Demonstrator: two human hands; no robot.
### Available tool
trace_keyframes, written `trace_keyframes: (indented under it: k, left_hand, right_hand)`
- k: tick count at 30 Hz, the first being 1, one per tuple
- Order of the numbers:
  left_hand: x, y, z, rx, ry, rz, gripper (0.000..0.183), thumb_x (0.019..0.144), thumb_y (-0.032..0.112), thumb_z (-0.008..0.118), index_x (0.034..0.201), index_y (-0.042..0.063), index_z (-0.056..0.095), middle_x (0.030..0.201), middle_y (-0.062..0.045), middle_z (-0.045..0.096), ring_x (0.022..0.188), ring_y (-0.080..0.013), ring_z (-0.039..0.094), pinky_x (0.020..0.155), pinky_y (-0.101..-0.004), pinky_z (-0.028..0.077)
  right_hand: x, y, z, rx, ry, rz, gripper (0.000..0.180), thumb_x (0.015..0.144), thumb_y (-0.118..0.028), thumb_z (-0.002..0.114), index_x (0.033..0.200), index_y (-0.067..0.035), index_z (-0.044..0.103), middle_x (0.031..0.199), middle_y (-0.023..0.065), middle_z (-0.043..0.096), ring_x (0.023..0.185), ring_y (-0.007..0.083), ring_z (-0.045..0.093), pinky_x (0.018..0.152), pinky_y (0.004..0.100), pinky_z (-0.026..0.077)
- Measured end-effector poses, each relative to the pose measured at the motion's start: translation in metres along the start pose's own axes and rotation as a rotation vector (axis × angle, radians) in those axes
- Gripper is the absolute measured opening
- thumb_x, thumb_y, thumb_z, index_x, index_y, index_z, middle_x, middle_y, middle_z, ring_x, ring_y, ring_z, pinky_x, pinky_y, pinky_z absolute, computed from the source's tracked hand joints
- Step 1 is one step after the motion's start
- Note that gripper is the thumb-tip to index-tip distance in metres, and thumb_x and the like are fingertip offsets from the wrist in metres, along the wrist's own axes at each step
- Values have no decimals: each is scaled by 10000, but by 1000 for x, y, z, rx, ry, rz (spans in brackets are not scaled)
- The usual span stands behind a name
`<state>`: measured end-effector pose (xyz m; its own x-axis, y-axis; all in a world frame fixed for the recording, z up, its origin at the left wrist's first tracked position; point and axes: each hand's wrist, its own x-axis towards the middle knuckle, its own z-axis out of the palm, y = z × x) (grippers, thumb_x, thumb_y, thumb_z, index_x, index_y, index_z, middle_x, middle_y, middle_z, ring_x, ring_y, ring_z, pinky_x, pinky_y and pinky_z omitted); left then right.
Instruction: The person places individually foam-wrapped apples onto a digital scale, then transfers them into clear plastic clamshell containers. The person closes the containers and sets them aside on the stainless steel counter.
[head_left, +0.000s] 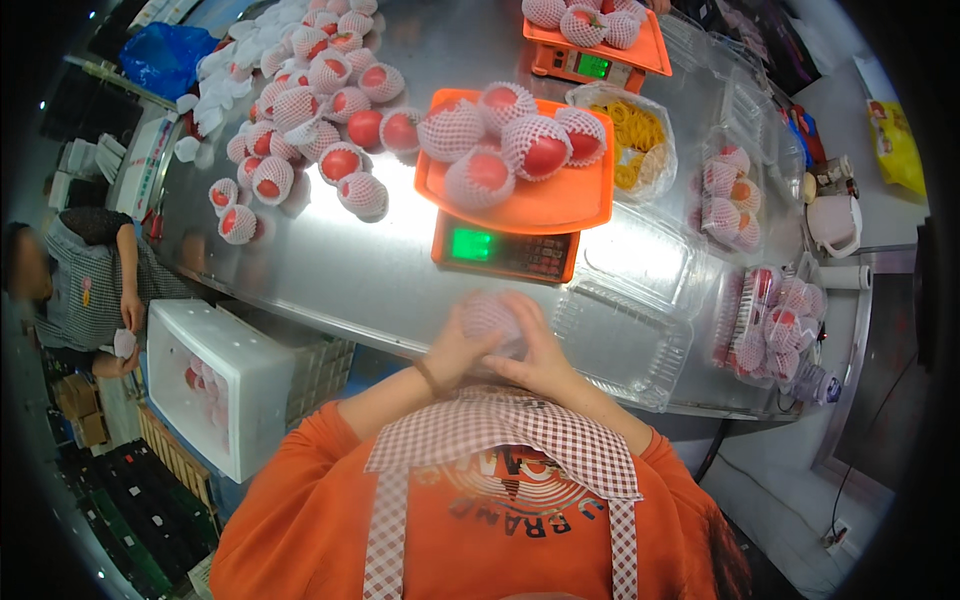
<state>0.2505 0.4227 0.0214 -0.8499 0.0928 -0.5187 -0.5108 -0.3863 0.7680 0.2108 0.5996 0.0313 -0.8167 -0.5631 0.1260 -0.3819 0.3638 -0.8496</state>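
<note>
Close to my apron, a tomato in a white foam net (491, 319) is held between my two hands, slightly blurred. My left hand (454, 345) grips it from the left and my right hand (532, 341) from the right. Just beyond them stands an orange weighing scale (504, 251) with a lit green display. Several foam-netted tomatoes (536, 146) sit on the scale's orange tray (555, 199). To the right of my right hand lies an open clear plastic clamshell box (622, 337).
Many netted tomatoes (300, 109) lie on the metal table (300, 255) at left. Right of the scale are a bag of yellow rubber bands (637, 139) and filled clamshells (780, 322). A second scale (585, 64) stands behind. Another person (97, 277) works beside a white foam box (255, 390).
</note>
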Motion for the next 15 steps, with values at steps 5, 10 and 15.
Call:
trace_keyframes:
  k: [5,10,15]
  left_hand:
    - [2,5,-17,-306,-201,-56,748,838,270,771,1436,105,353,1294,-82,529,1179,-225,555,957,-388,516]
    - [-4,3,-13,-307,-221,-70,804,805,319,800,1433,87,355,1325,-75,510,1205,-219,535,955,-388,515]
    - [-5,4,-18,-381,-267,-118,579,886,155,650,1398,59,397,1218,-81,568,1105,-216,587,897,-362,540]
  right_hand:
    - [13,19,-10,784,-23,524,553,902,-148,667,1403,-43,458,1295,108,553,1114,182,567,959,327,465]
    - [9,34,6,747,44,513,266,937,-168,634,1158,-20,621,1057,70,666,974,148,615,843,307,509]
    - [8,27,25,618,171,464,182,926,-179,642,1004,-16,624,896,54,664,834,135,610,745,303,503]
